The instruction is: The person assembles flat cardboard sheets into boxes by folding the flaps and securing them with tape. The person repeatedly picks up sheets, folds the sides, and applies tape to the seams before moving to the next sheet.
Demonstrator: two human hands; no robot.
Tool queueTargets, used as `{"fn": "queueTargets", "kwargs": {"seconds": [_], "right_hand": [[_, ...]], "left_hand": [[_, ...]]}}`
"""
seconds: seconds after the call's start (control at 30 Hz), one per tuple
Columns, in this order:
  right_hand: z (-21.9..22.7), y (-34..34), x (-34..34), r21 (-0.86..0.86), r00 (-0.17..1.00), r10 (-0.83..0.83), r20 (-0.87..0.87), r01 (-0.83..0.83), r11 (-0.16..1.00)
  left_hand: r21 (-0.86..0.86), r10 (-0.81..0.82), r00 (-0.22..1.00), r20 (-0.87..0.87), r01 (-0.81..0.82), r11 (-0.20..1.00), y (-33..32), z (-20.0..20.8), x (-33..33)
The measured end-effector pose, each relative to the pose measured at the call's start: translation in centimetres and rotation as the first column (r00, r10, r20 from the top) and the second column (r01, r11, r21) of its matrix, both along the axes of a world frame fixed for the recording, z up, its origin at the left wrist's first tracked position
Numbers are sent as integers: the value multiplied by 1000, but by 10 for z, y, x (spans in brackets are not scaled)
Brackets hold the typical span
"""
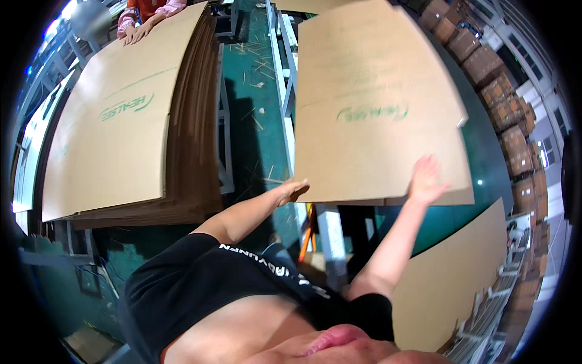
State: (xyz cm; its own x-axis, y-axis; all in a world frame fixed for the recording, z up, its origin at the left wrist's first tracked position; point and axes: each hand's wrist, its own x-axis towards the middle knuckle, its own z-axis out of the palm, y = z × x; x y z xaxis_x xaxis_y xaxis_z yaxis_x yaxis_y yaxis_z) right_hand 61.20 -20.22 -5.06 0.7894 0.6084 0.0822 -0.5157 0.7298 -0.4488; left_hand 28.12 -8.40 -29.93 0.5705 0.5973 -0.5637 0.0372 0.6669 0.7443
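A large flat brown cardboard sheet (364, 151) with green print lies in front of me on a rack, its far right side blurred. My right hand (428, 179) is spread on top of it near the close right corner, fingers apart. At the close left corner, my left hand (292, 192) touches the sheet's edge with its fingers stretched out; it grips nothing that I can see. The edge of another sheet (458, 197) shows from beneath at the near right.
A tall stack of similar cardboard sheets (115, 133) stands at the left, with a co-worker's hands (138, 31) on its far end. Scraps litter the green floor (254, 109) between. Stacked cartons (515, 148) line the right side. Another cardboard sheet (448, 285) lies at near right.
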Motion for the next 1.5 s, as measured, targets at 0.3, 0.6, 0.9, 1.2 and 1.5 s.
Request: {"fn": "queueTargets", "kwargs": {"seconds": [0.3,0.6,0.9,1.2,1.5], "right_hand": [[-226,57,79,-848,876,-159,455,481,224],[-112,87,92,-524,968,31,-249,-162,836],[-3,50,-84,-83,930,357,-91,-364,928],[48,-6,-452,-184,822,568,38,-553,813],[-4,-23,-785,-407,164,979,118,-892,198]], "left_hand": [[218,229,972,49,-234,947,123,85,42],[488,313,949,-33,-258,834,117,349,-71],[764,440,890,121,-367,531,-41,492,-300],[697,638,750,172,-550,459,-175,425,-689],[592,510,-804,-307,258,763,-196,366,-886]]}}
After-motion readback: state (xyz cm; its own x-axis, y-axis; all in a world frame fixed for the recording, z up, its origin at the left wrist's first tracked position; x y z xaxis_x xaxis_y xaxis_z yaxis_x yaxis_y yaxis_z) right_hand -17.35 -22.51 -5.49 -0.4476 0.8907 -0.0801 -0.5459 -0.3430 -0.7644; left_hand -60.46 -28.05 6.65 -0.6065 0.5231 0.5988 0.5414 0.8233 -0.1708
